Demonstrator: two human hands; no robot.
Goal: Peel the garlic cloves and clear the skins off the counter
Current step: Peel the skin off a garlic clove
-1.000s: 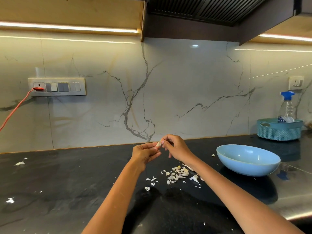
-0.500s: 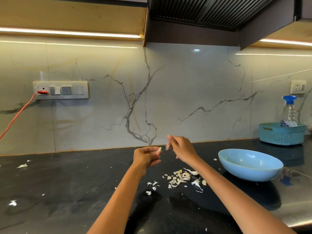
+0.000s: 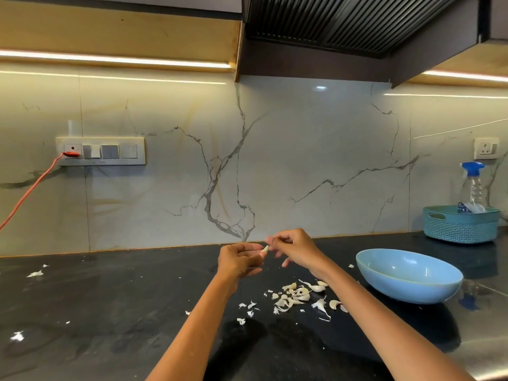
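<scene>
My left hand [image 3: 239, 260] pinches a small pale garlic clove [image 3: 265, 249] above the black counter [image 3: 110, 312]. Close to the clove's tip, my right hand [image 3: 295, 247] has its fingers curled; whether it pinches a bit of skin I cannot tell. Below the hands lies a heap of white garlic skins [image 3: 292, 296] mixed with a few cloves [image 3: 334, 304]. Smaller skin flakes [image 3: 248, 307] are scattered to the left of the heap.
A light blue bowl [image 3: 406, 273] stands on the counter to the right. Behind it, a teal basket [image 3: 461, 224] holds a spray bottle [image 3: 472, 185]. More skin scraps [image 3: 35, 274] lie far left. An orange cable [image 3: 30, 188] runs from the wall socket.
My right hand pulled slightly away from the clove half a second ago and has come back close to its tip. The view has tilted a little upward.
</scene>
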